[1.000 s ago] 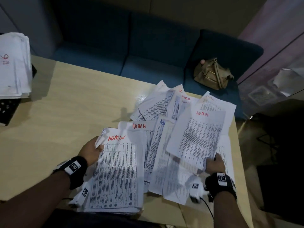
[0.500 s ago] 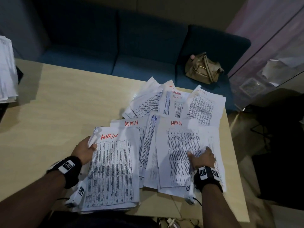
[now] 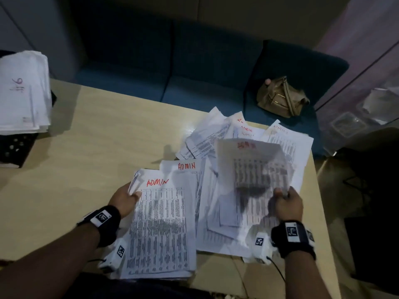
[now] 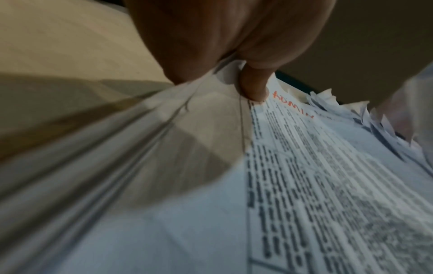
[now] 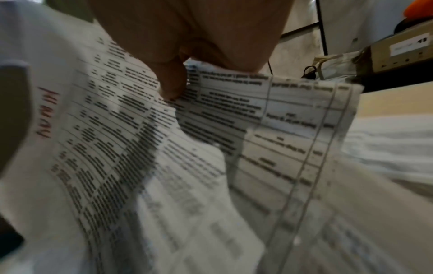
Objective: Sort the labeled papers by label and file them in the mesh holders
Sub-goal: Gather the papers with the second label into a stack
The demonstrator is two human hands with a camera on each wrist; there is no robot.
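A stack of printed sheets marked ADMIN in red [image 3: 160, 223] lies at the table's near edge. My left hand [image 3: 126, 196] grips its upper left corner, thumb [image 4: 254, 83] on top of the stack [image 4: 304, 166]. My right hand [image 3: 285, 201] pinches the lower right corner of one ADMIN sheet [image 3: 252, 169] and holds it lifted and blurred above the loose papers [image 3: 226, 134]. In the right wrist view the thumb [image 5: 173, 81] presses that sheet [image 5: 105, 129]. More ADMIN sheets [image 3: 187, 167] lie fanned beneath. A black mesh holder [image 3: 13, 147] at far left holds a pile of papers [image 3: 21, 93].
The wooden table [image 3: 97, 137] is bare between the holder and the papers. A blue sofa [image 3: 194, 72] runs behind it, with a tan handbag [image 3: 280, 98] on the seat. The table's right edge lies just beyond the papers. A box [image 5: 400, 50] sits on a shelf to the right.
My right hand, which lay flat on an ADMIN sheet half a second ago, now pinches one by its corner and has raised it off the pile. The left hand stays on the stack.
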